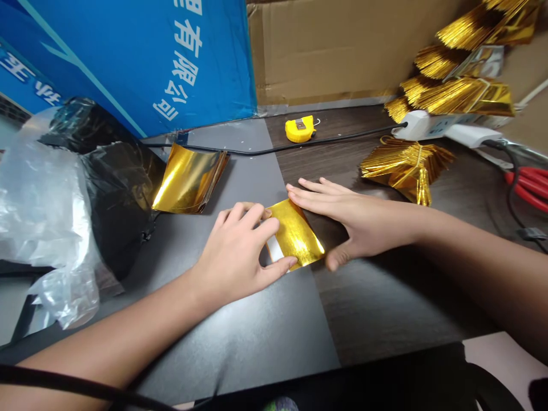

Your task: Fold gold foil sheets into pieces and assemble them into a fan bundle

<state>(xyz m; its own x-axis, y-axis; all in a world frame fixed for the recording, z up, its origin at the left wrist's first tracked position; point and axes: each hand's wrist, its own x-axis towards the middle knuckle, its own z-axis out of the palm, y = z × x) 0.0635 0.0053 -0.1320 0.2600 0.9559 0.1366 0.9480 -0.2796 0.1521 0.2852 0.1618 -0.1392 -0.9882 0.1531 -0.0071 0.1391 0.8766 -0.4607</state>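
A gold foil paper [295, 233] lies on the table in front of me, its right edge bowed and a white strip showing at its left. My left hand [237, 245] is closed on its left side, fingertips at the upper left edge and thumb on the lower edge. With fingers stretched out and thumb apart, my right hand [346, 217] is at the right of the paper; its fingertips meet the upper right corner. A stack of gold foil papers [186, 180] rests behind my left hand. Beyond my right wrist is a tied bundle of folded gold paper [406, 165].
A yellow tape measure [299, 129] sits behind a black cable [257, 152] leading to a white power strip [428, 124]. More gold bundles [462, 94] are piled at the back right, near red-handled scissors [531, 185]. Black and clear plastic bags [115, 171] stand left; boxes close off the back.
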